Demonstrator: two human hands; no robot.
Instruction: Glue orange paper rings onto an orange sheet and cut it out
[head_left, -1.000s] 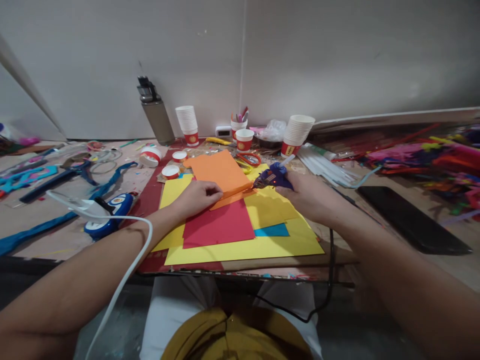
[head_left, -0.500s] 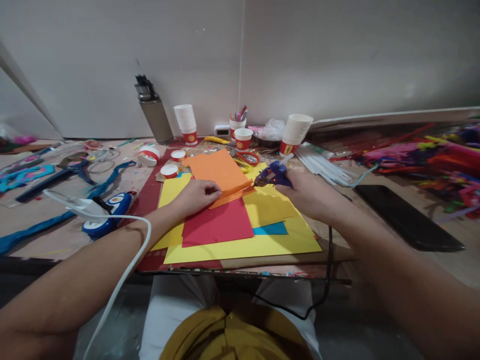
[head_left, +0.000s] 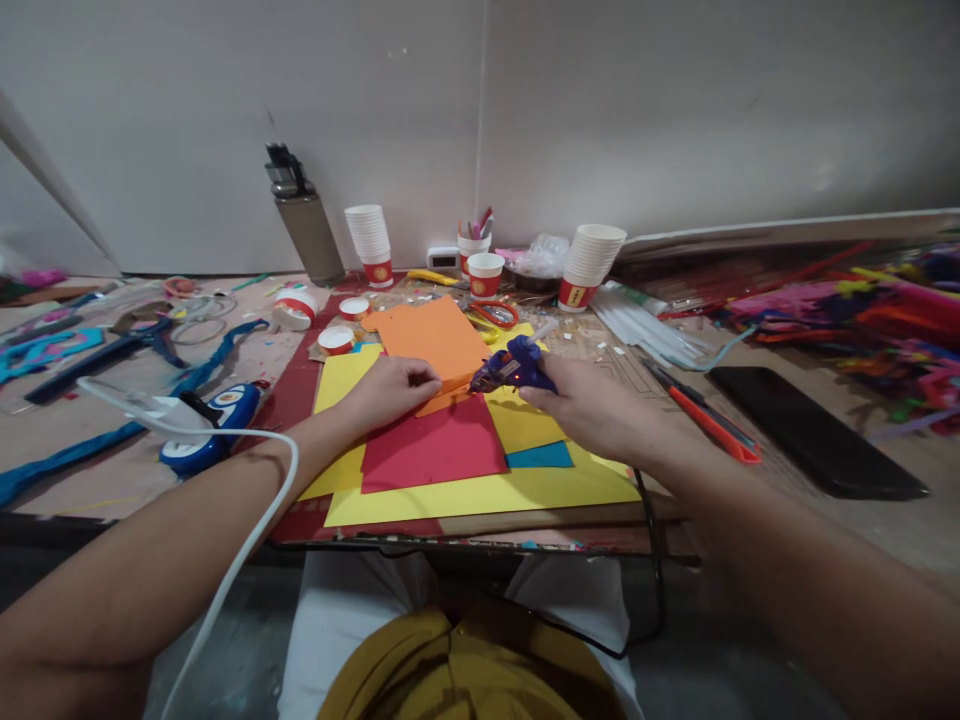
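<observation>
the folded orange paper lies partly over a red sheet, back from the middle of the table's front edge, the left hand curled at its fold, perhaps to steady it; whether those fingers pinch, i cannot tell. the right hand grips a blue glue gun, seemingly angled to set its nozzle at the fold, though the tip and any glue are hard to make out.
</observation>
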